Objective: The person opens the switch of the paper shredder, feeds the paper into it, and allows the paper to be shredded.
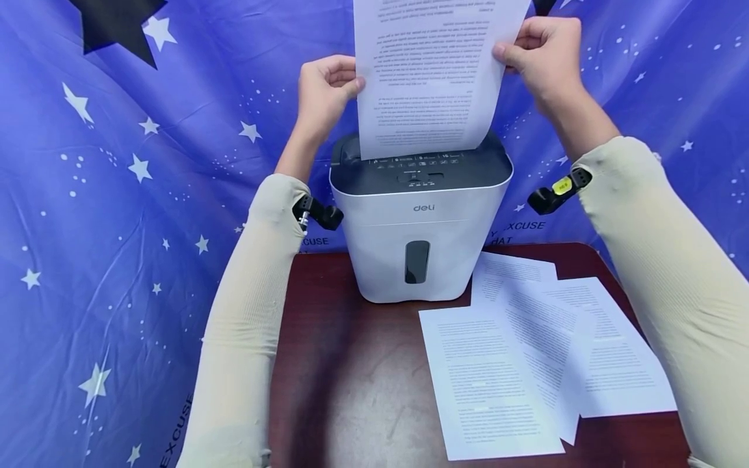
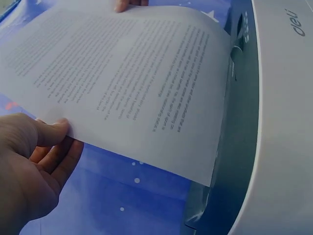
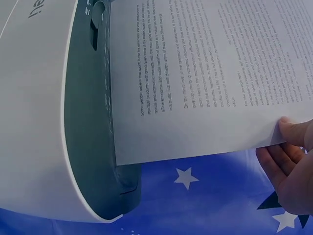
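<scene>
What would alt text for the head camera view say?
A person's left fingers and right fingers hold a printed sheet by its sides at the top of a deli shredder on a dark red table. Loose printed pages overlap on the table's right side; a blue starry cloth hangs behind.

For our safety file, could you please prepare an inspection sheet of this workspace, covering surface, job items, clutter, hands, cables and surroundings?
Surface: dark red table, partly covered by paper.
Job items: printed sheet held above the white shredder, lower edge at its top opening; whether it has entered is unclear.
Clutter: loose printed pages, overlapping, in front and to the right of the shredder.
Hands: left hand and right hand pinch opposite side edges of the sheet.
Cables: nothing seen.
Surroundings: blue fabric with star prints.
</scene>
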{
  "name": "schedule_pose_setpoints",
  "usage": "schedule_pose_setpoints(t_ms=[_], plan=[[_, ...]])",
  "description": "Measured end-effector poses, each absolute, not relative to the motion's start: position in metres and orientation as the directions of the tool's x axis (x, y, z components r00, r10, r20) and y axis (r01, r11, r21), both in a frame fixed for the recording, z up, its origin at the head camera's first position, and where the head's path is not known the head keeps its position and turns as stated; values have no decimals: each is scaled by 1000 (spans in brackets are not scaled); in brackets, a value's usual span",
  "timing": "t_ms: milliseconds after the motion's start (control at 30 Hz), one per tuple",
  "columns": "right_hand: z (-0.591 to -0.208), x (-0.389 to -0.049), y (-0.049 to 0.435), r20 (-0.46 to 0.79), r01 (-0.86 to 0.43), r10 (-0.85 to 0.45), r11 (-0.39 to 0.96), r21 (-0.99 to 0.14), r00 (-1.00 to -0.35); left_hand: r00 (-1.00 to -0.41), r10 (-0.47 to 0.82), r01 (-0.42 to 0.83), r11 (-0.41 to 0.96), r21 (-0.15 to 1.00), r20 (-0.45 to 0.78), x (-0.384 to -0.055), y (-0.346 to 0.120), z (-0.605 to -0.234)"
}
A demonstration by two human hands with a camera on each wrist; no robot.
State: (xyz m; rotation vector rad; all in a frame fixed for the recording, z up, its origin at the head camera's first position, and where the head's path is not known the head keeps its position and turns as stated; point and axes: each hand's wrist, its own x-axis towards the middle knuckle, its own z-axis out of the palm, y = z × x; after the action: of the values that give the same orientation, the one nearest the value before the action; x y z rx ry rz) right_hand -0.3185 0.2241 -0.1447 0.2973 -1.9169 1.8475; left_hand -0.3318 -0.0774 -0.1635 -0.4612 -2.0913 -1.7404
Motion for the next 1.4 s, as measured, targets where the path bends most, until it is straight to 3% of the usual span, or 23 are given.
schedule_pose_setpoints(t_ms=[333,633,867,1200,1400], plan=[[-141,-319,216,542,-531,177,105,-841,-822,-852,-21,517,117,848,523,-337,-82,-166],[-145,-319,215,561,-554,195,94,-827,-805,-896,1,427,276,861,444,-338,-83,-171],[-144,-317,216,546,-542,186,77,-837,-817,-907,-1,410,235,882,422,-336,-83,-173],[-147,-320,217,433,-410,76,209,-888,-898,-923,-27,372,200,906,384,-340,-86,-180],[-157,-326,222,290,-240,64,411,-879,-955,-934,-12,347,218,912,358,-341,-83,-186]])
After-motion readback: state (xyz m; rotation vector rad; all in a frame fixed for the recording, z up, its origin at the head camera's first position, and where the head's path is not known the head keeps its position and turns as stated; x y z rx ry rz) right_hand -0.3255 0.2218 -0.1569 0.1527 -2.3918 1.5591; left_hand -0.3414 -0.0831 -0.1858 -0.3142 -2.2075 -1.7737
